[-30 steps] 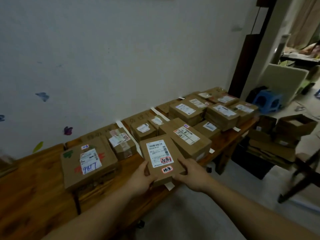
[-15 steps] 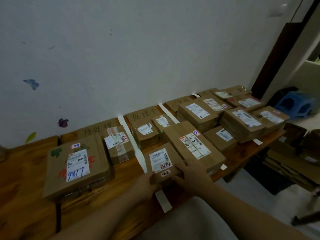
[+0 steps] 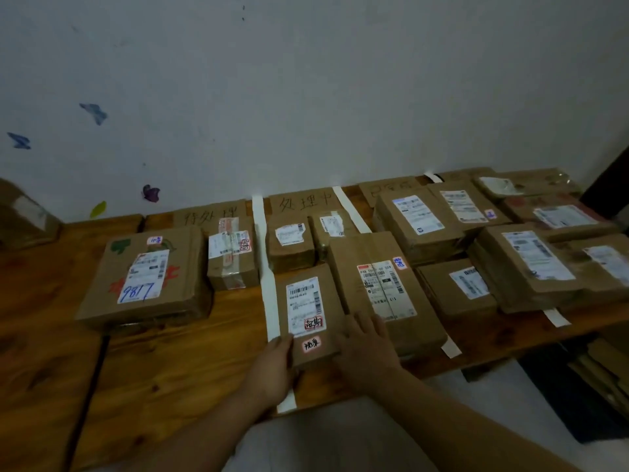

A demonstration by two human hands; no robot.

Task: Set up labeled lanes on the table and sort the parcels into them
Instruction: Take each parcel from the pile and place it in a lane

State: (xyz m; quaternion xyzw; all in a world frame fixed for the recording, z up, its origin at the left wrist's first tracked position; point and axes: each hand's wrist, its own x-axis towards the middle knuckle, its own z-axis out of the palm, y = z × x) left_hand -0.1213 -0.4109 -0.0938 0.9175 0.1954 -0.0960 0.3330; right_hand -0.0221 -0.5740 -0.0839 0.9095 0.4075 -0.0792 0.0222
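Parcel (image 3: 308, 315) now down in second lane (image 3: 316, 383)

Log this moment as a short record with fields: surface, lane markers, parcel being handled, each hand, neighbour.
surface: wooden table against a white wall
lane markers: white tape strip; handwritten cardboard lane sign at the wall
handled parcel: small parcel, flat on the table, just right of the tape strip
left hand: holds its near left corner
right hand: fingers straight, lying on its near right edge
neighbour: large parcel, beside it on the right
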